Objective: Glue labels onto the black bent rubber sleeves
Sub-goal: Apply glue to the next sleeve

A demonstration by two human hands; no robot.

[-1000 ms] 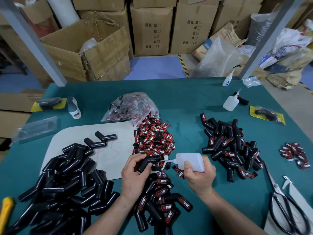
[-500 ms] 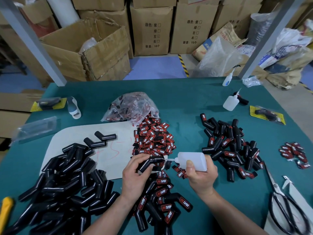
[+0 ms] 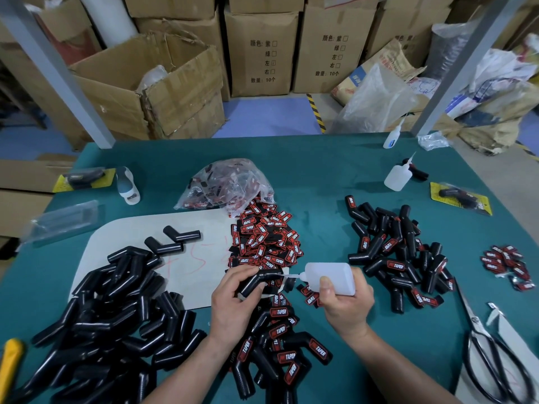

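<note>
Two hands are working near the front edge of the table [image 3: 320, 182]: the left hand [image 3: 230, 301] is gripping one black bent sleeve [image 3: 256, 280], while the right hand [image 3: 347, 304] is wrapping round the glue bottle [image 3: 332, 277], nozzle right at the sleeve, so I'm guessing glue is going on. Next it's probably calling for one off the pile of red labels [image 3: 265, 240] just behind, pressed square onto the wet spot. Any glue bead is too tiny to see, and the left hand is hiding the sleeve's lower end.
</note>
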